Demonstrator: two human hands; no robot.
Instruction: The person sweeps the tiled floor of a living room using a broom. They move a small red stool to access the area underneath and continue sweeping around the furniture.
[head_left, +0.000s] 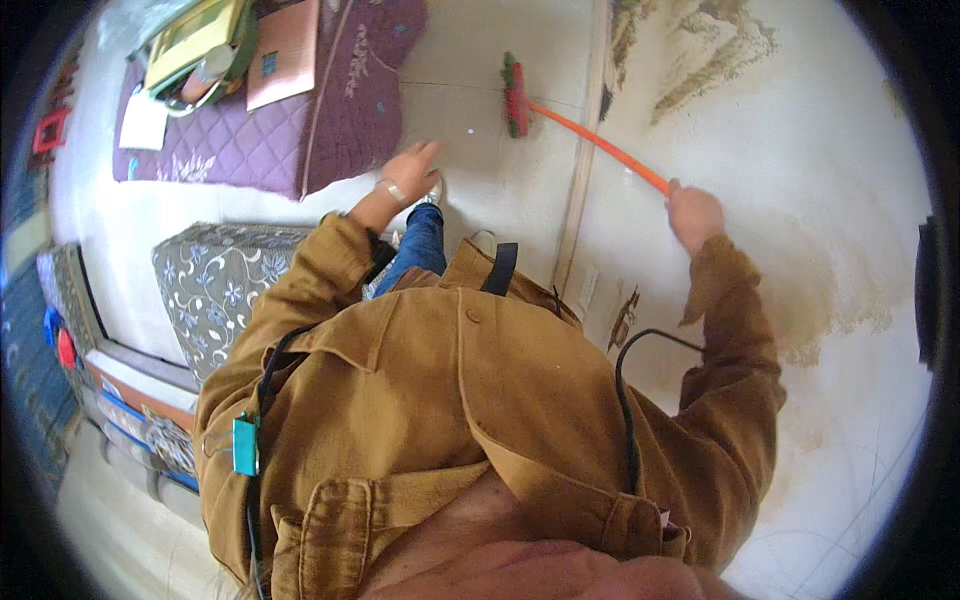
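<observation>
My right hand (694, 214) grips the orange handle (600, 141) of a push broom near its upper end, close to the wall. The broom's red head (517, 99) with green bristles rests on the pale tiled floor (457, 105), ahead of me and beside the baseboard. My left hand (412, 172) holds nothing. Its fingers are somewhat apart, and it hangs above my shoe, next to the hanging corner of a purple quilted cover (352, 112). The hand is slightly blurred.
A flower-patterned upholstered seat (217, 292) stands at my left. On the covered table lie a pink folder-like sheet (285, 56), white paper (142, 120) and a round green container (244, 67). The stained wall (810, 172) and its baseboard (576, 210) run along my right.
</observation>
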